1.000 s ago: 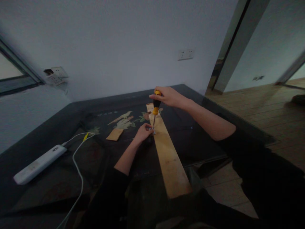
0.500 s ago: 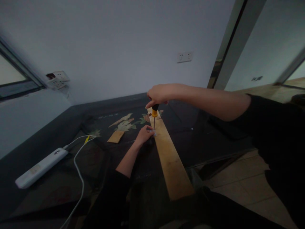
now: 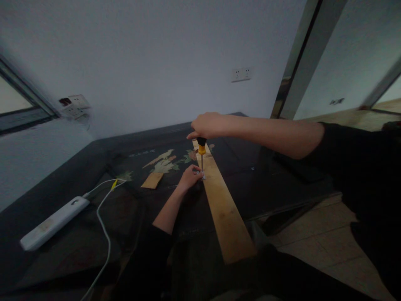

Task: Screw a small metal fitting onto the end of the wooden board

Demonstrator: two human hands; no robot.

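My right hand (image 3: 210,125) is wrapped round the black top of a screwdriver (image 3: 202,149) with a yellow collar. The shaft points straight down, its tip at a small metal piece (image 3: 203,177) on the left edge of a long wooden board (image 3: 228,209). That piece looks like a hinge or bracket with holes, too small to tell which. The fingers of my left hand (image 3: 189,177) pinch it against the board's edge. Any screw under the tip is too small to make out.
The board lies on a dark table (image 3: 266,184) with a painted flower pattern (image 3: 164,162), its near end past the front edge. To the left are a small wooden piece (image 3: 152,180), a white power strip (image 3: 54,223) and its white cable (image 3: 108,238). A wall stands behind.
My right hand and the screwdriver handle have shifted slightly left, and the wrist has turned a little. My left hand stays at the metal piece, and the board has not moved.
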